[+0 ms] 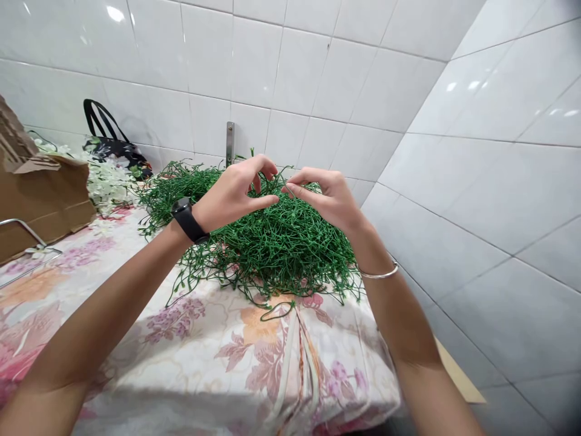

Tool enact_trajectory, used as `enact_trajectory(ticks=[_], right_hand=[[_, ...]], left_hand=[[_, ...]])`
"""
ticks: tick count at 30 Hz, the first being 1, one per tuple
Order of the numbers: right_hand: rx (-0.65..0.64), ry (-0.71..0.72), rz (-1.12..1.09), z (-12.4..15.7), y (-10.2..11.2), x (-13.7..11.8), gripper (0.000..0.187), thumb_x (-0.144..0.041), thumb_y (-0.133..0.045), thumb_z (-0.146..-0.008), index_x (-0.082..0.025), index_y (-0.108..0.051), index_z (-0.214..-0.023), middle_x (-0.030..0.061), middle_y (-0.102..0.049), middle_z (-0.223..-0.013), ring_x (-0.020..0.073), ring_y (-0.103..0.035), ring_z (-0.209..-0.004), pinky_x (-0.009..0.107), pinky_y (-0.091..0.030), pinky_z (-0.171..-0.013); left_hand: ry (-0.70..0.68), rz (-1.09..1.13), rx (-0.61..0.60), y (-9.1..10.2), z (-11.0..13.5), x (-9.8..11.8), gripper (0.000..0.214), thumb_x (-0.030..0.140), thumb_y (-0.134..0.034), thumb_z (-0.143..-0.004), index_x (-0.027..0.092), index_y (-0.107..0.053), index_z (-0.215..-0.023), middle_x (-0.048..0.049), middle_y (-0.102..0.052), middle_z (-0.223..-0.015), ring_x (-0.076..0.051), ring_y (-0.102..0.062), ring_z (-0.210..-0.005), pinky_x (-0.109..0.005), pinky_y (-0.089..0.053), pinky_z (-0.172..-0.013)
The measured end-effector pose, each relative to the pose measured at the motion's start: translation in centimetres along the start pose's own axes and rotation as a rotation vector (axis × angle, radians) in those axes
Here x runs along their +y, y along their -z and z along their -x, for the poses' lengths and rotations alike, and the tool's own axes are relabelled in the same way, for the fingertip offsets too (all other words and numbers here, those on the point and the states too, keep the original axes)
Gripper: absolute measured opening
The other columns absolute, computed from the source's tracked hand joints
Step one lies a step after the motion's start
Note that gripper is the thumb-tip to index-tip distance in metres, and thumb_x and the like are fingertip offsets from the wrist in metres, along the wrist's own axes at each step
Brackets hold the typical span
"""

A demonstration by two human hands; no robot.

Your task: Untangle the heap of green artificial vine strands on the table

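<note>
Spreads thumb and fingers of the left hand (238,188) wide apart in the air. Pinches a thin strand (291,191) between thumb and fingertips of the right hand (331,195), just beside the tip of the left thumb. Cannot tell the far end of the strand from the tangle behind.

Lies below and beyond both sets of fingers as a broad green heap (290,248). Looks springy and wiry, built of many slender stems, bright green on top, darker in the gaps. Crosses and curls in every direction, with tiny knobs or forks along the stems. Rises thickest right under the fingertips, thins toward the near edge into loose, straggling ends, and stretches out past the left fingers in a lower mound. Rests on a flower-printed cloth (190,357). Shows 1 loose green loop (292,305) on the cloth, nearer than the fingers and just beside the heap.

Farther left of the left fingers, shows white blossoms (109,184), a dark flowered bag (120,151) and a brown cardboard box (49,203).
</note>
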State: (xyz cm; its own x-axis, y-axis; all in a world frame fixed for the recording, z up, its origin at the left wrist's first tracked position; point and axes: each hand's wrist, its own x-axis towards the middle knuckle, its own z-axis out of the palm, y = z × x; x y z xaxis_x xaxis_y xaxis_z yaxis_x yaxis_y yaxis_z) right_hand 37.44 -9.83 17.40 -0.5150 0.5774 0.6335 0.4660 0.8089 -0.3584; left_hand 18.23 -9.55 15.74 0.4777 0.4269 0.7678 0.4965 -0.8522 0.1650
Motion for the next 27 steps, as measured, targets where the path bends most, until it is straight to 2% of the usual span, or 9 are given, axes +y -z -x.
enact_trajectory(ticks=[3,8,14,20,24,27], right_hand=[[0.016,0.007,0.012,0.0,0.1,-0.1,0.024,-0.038,-0.054,-0.075,-0.015,-0.061,-0.075,0.0013,-0.060,-0.073,0.0092,-0.052,-0.071,0.024,-0.039,-0.066],[0.058,0.029,0.040,-0.1,0.4,0.0,0.019,-0.035,-0.055,-0.075,-0.017,-0.062,-0.077,0.0009,-0.059,-0.074,0.0095,-0.052,-0.072,0.024,-0.039,-0.066],[0.111,0.092,0.212,0.0,1.0,0.5,0.014,-0.030,-0.054,-0.076,-0.019,-0.063,-0.075,-0.0006,-0.059,-0.074,0.0100,-0.052,-0.072,0.028,-0.037,-0.072],[0.162,0.125,0.590,0.1,0.3,0.7,0.023,-0.030,-0.043,-0.081,-0.018,-0.056,-0.067,-0.0017,-0.051,-0.065,0.0109,-0.048,-0.071,0.034,-0.030,-0.080],[0.192,0.177,0.805,0.0,-0.7,1.1,0.024,-0.026,-0.038,-0.083,-0.018,-0.053,-0.066,0.0001,-0.048,-0.066,0.0135,-0.046,-0.076,0.035,-0.030,-0.081],[0.187,0.194,0.879,0.1,-1.0,1.4,0.025,-0.026,-0.036,-0.084,-0.019,-0.054,-0.069,0.0016,-0.049,-0.070,0.0152,-0.046,-0.080,0.036,-0.030,-0.080]], left_hand=[[0.027,0.018,0.002,0.1,0.0,0.0,0.024,0.027,-0.056,-0.073,0.014,-0.053,-0.093,-0.0036,-0.060,-0.085,-0.009,-0.054,-0.066,-0.021,-0.042,-0.057],[0.096,0.103,0.005,0.3,-0.1,-0.1,0.027,0.036,-0.049,-0.079,0.014,-0.054,-0.093,-0.0033,-0.061,-0.081,-0.009,-0.055,-0.064,-0.020,-0.043,-0.057],[0.093,0.157,-0.045,0.3,-0.1,-0.1,0.036,0.026,-0.048,-0.078,0.019,-0.047,-0.114,-0.0016,-0.057,-0.082,-0.007,-0.053,-0.061,-0.018,-0.041,-0.056],[0.088,-0.005,-0.096,-0.1,-0.1,0.2,0.019,0.020,-0.050,-0.075,0.015,-0.060,-0.091,0.0025,-0.051,-0.059,-0.007,-0.045,-0.053,-0.020,-0.036,-0.054],[0.118,-0.056,-0.103,-0.4,-0.1,0.3,0.015,0.025,-0.049,-0.077,0.014,-0.058,-0.083,0.0040,-0.046,-0.053,-0.007,-0.041,-0.050,-0.021,-0.031,-0.050],[0.116,-0.086,-0.104,-0.6,0.0,-0.1,0.020,0.033,-0.053,-0.075,0.014,-0.055,-0.081,0.0037,-0.046,-0.056,-0.007,-0.040,-0.050,-0.021,-0.030,-0.049]])
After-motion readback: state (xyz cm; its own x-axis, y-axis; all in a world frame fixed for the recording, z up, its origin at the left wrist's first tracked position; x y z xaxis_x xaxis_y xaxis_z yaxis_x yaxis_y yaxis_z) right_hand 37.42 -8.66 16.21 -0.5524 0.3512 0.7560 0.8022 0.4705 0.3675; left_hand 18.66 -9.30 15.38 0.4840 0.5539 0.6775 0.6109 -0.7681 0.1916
